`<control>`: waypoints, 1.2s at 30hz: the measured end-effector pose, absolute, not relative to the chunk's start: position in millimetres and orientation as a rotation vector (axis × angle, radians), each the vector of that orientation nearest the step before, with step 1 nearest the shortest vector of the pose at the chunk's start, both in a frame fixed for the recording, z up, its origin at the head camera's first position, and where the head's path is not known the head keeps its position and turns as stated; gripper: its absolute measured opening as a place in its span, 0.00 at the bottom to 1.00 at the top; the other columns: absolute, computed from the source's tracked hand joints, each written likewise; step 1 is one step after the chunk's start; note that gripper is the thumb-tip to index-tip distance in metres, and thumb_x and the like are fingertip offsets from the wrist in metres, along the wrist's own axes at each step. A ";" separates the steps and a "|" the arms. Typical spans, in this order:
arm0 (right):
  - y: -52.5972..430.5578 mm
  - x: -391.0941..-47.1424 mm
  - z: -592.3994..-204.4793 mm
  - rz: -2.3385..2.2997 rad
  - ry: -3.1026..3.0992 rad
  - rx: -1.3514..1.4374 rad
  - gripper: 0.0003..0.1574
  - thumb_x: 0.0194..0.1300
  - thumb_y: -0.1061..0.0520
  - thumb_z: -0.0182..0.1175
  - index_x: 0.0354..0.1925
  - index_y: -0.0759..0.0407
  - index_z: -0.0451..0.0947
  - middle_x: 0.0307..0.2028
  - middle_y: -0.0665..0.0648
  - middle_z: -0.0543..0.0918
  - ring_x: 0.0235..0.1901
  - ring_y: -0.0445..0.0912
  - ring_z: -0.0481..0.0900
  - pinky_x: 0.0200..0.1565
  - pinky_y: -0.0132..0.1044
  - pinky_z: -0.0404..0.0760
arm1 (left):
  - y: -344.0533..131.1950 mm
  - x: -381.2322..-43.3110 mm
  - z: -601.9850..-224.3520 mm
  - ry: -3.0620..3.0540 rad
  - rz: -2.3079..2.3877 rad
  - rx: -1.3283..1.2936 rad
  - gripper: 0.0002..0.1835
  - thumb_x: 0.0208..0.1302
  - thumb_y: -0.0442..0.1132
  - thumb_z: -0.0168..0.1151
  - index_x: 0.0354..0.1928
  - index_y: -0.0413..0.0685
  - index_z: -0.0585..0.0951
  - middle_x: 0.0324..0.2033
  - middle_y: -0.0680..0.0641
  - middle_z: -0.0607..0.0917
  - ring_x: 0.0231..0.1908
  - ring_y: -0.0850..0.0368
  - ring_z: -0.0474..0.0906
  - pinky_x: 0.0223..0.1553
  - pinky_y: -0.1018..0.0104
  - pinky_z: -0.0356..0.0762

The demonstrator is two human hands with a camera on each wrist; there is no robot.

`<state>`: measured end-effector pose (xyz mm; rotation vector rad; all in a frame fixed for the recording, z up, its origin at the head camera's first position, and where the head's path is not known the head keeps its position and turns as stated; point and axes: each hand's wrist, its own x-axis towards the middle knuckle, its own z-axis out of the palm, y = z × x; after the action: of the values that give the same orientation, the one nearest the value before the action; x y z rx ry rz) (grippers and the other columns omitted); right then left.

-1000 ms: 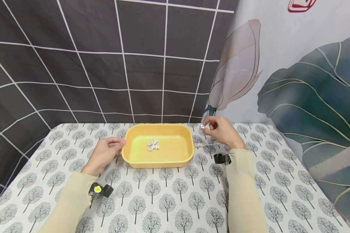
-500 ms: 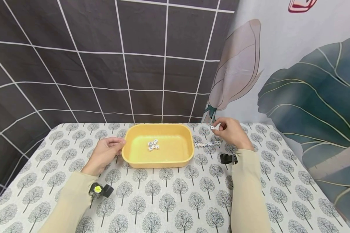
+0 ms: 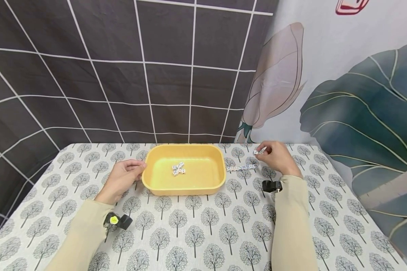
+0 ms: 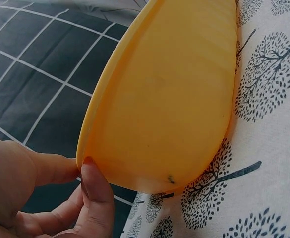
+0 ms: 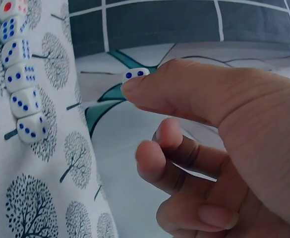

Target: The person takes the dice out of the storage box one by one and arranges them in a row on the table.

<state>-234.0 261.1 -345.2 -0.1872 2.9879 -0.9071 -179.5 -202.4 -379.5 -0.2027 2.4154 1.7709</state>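
Note:
My right hand (image 3: 276, 158) pinches a white die (image 5: 136, 74) between thumb and forefinger, above the table near the far end of a row of dice (image 3: 242, 167). In the right wrist view two blue pips show on the held die, and the row of dice (image 5: 22, 77) runs down the left side, most with blue pips and one with a red pip. My left hand (image 3: 120, 178) pinches the left end of the yellow tub (image 3: 183, 191) at its rim, thumb and fingertip on either side in the left wrist view. Several dice (image 3: 178, 169) lie loosely grouped inside the tub.
A cloth with a tree print (image 3: 193, 233) covers the table. Behind it hangs a dark curtain with white grid lines (image 3: 166, 86), and a leaf-and-flower curtain (image 3: 325, 94) hangs on the right. Each wrist wears a black camera (image 3: 271, 186).
My right hand has moved right and slightly nearer with the die, from beside the tub to over the row's right end. The left hand and tub have stayed put.

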 end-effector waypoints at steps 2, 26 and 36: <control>263.7 -234.0 -346.9 -0.889 2.980 -0.169 0.14 0.65 0.57 0.65 0.48 0.61 0.83 0.27 0.54 0.77 0.25 0.45 0.71 0.30 0.36 0.73 | -202.5 -179.4 -379.4 2.416 1.770 -0.203 0.20 0.75 0.40 0.58 0.60 0.30 0.75 0.36 0.53 0.85 0.32 0.67 0.80 0.39 0.74 0.85; 277.9 -232.5 -362.8 -0.816 2.811 -0.042 0.10 0.63 0.55 0.67 0.42 0.57 0.83 0.38 0.60 0.81 0.31 0.48 0.76 0.28 0.37 0.78 | -201.9 -178.9 -379.3 2.410 1.766 -0.202 0.21 0.76 0.40 0.58 0.61 0.30 0.74 0.38 0.52 0.85 0.34 0.66 0.81 0.41 0.75 0.84; 277.0 -236.7 -370.5 -0.764 2.798 -0.036 0.11 0.62 0.57 0.67 0.43 0.58 0.84 0.40 0.62 0.80 0.32 0.48 0.75 0.29 0.35 0.76 | -202.2 -179.1 -379.6 2.412 1.776 -0.195 0.21 0.76 0.39 0.58 0.61 0.29 0.73 0.39 0.50 0.86 0.34 0.66 0.81 0.41 0.74 0.85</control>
<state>-236.7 277.0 -370.5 -0.0364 2.7978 -0.7636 -179.1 -202.2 -379.6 -0.1953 2.4118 1.7757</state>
